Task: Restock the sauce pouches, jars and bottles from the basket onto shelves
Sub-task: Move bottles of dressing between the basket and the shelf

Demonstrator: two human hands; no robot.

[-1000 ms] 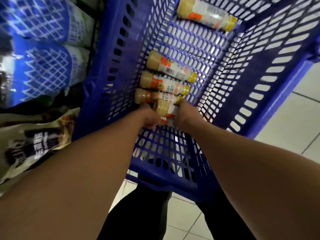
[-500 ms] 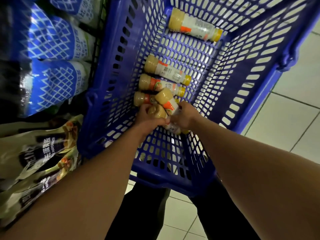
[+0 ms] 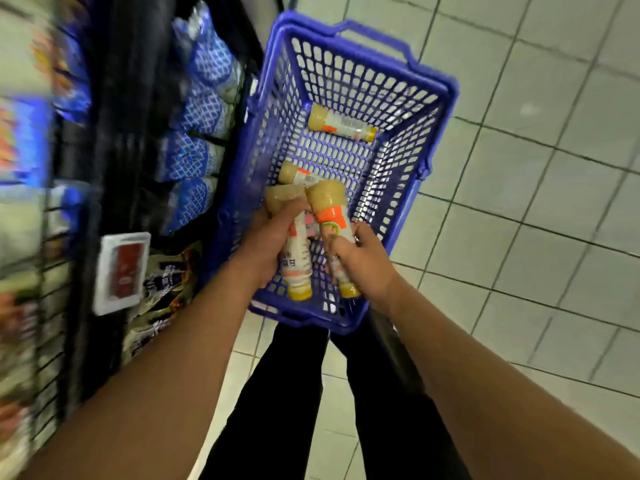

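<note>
A blue plastic basket (image 3: 349, 60) stands on the floor beside the shelves. My left hand (image 3: 268, 237) grips a beige sauce bottle (image 3: 298, 265) with a yellow cap, lifted over the basket's near end. My right hand (image 3: 363, 258) holds a second sauce bottle (image 3: 327, 209) with an orange label, right beside the first. Two more bottles lie in the basket: one (image 3: 341, 126) at the far end, one (image 3: 294, 174) in the middle, partly hidden behind the held bottles.
Dark shelving (image 3: 131, 133) runs along the left with blue-and-white pouches (image 3: 201, 109), dark sauce pouches (image 3: 162, 282) and a red price tag (image 3: 123, 271). White tiled floor (image 3: 536, 202) lies to the right. My black trouser legs (image 3: 287, 393) are below the basket.
Both hands have lifted a bottle each up from the basket floor. My head has pulled back, so the whole basket and the floor show. Fewer bottles lie in the basket.
</note>
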